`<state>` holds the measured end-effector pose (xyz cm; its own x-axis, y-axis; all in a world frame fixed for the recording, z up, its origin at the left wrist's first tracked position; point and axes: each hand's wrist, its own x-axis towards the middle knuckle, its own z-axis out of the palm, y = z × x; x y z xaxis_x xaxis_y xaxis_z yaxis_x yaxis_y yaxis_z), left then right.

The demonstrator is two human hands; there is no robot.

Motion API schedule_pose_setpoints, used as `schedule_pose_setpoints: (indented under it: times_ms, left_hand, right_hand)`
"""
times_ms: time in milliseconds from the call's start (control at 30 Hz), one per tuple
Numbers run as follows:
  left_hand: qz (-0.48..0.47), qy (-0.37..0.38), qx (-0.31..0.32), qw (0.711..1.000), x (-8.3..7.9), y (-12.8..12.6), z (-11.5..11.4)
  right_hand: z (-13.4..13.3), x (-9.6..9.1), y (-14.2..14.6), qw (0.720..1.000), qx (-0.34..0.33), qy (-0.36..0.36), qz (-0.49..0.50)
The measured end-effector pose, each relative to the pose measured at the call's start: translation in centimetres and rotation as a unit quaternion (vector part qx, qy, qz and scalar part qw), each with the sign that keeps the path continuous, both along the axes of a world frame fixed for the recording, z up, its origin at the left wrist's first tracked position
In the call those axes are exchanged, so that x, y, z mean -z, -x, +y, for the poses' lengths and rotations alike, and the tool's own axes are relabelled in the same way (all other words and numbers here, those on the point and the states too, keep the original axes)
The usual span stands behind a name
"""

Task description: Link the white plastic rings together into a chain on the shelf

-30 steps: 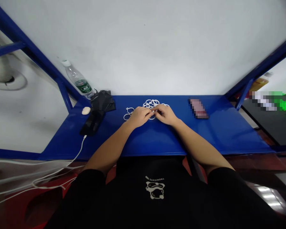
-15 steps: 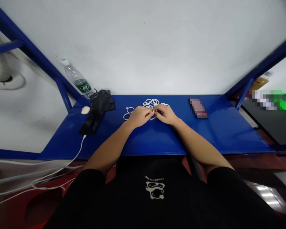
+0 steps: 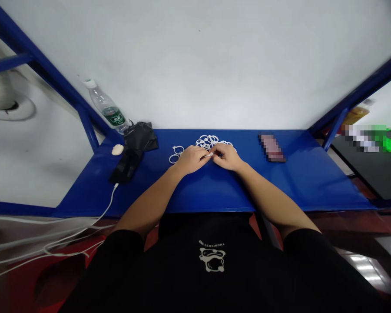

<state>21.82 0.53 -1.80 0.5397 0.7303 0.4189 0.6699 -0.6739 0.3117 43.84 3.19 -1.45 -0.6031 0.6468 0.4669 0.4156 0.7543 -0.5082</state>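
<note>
Both my hands rest close together on the blue table [image 3: 280, 182], near its far middle. My left hand [image 3: 190, 159] and my right hand [image 3: 226, 156] pinch a small white ring [image 3: 210, 154] between their fingertips. Just beyond the hands lies a pile of several white rings [image 3: 211, 140]. Two more white rings [image 3: 175, 154] lie to the left of my left hand.
A plastic water bottle [image 3: 106, 107] leans at the back left beside a crumpled black bag [image 3: 140, 136]. A black phone [image 3: 125, 167] with a white cable [image 3: 104, 208] and a small white object [image 3: 117, 149] lie left. A blurred flat item [image 3: 272, 148] lies at the right.
The hands stay in nearly the same spot, with only slight finger movement on the ring between them. The view shifted a little.
</note>
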Motion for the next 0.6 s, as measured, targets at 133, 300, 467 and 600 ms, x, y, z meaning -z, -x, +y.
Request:
schedule_pose_setpoints:
  times_ms: [133, 300, 467, 600]
  left_hand:
    - [0.002, -0.013, 0.026, 1.000, 0.3, -0.2, -0.2]
    - [0.007, -0.015, -0.006, 1.000, -0.2, 0.1, -0.1]
    - [0.026, -0.006, -0.147, 0.989, -1.1, 2.7, 1.2]
    - [0.053, -0.004, -0.247, 0.968, -1.1, 4.8, 2.2]
  right_hand:
    - [0.0, 0.2, 0.2, 1.000, -0.007, -0.001, 0.002]
    - [0.0, -0.4, -0.2, 1.000, -0.013, -0.010, -0.003]
    - [0.7, -1.1, -1.3, 0.996, 0.083, -0.029, -0.020]
    - [1.6, -0.8, -1.8, 0.987, 0.139, -0.013, -0.075]
